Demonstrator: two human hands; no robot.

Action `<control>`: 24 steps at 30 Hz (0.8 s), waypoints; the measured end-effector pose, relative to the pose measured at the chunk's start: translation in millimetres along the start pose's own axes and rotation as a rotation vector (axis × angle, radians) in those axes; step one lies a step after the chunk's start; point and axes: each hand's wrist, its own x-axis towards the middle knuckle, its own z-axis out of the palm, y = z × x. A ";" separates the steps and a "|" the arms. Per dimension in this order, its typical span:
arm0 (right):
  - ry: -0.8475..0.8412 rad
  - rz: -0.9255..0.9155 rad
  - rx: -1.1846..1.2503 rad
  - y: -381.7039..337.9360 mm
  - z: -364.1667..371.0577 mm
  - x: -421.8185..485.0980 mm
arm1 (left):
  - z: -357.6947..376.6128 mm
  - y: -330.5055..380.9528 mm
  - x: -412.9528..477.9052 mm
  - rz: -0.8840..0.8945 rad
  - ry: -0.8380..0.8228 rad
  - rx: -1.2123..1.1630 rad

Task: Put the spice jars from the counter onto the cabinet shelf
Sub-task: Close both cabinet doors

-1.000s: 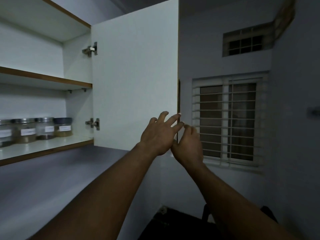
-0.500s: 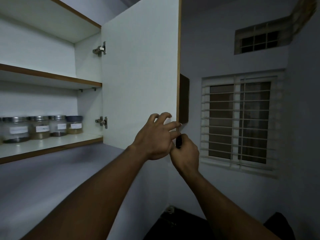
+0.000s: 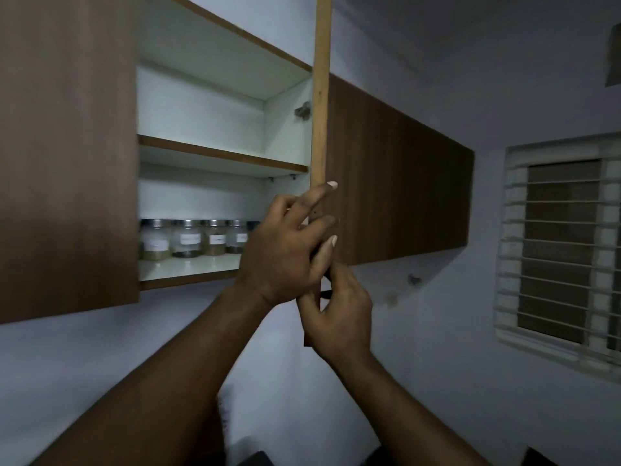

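Here, head view. A row of glass spice jars with metal lids and white labels (image 3: pixel 188 240) stands on the white lower cabinet shelf (image 3: pixel 191 266), toward the back, jars close side by side. The rightmost part of the row is hidden behind the left hand (image 3: pixel 285 250). The white upper shelf with brown front edge (image 3: pixel 221 156) sits above it.

The brown wooden cabinet door (image 3: pixel 321 95) is seen edge-on, swung out toward the camera. The left hand lies against its free edge with fingers spread and fairly straight, index finger across the edge, grasping nothing. The right hand (image 3: pixel 336 317) is just below, touching the left, its fingers curled around the door's lower edge by a small dark handle.

A closed brown cabinet front (image 3: pixel 67 146) fills the left. A barred window (image 3: pixel 564 250) is far right.
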 end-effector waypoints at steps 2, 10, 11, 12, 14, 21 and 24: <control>-0.032 -0.007 0.002 -10.8 24.1 -0.4 | -18.8 -17.0 -10.3 -0.009 -0.026 0.094; -0.346 0.003 -0.188 -62.3 120.8 8.6 | -82.4 -91.1 -63.4 -0.220 -0.313 0.459; -0.409 0.024 -0.215 -68.0 131.3 13.0 | -88.6 -100.5 -69.3 -0.230 -0.365 0.502; -0.461 0.043 -0.234 -72.9 142.3 17.1 | -93.7 -110.3 -75.2 -0.239 -0.416 0.550; -0.507 0.058 -0.245 -79.6 165.6 23.4 | -100.4 -129.0 -84.0 -0.259 -0.517 0.624; -0.578 0.011 -0.220 -71.3 227.9 33.8 | -100.5 -182.5 -100.4 -0.369 -0.882 0.776; -0.646 -0.034 -0.240 -60.1 246.8 39.8 | -92.4 -200.3 -106.9 -0.450 -0.955 0.796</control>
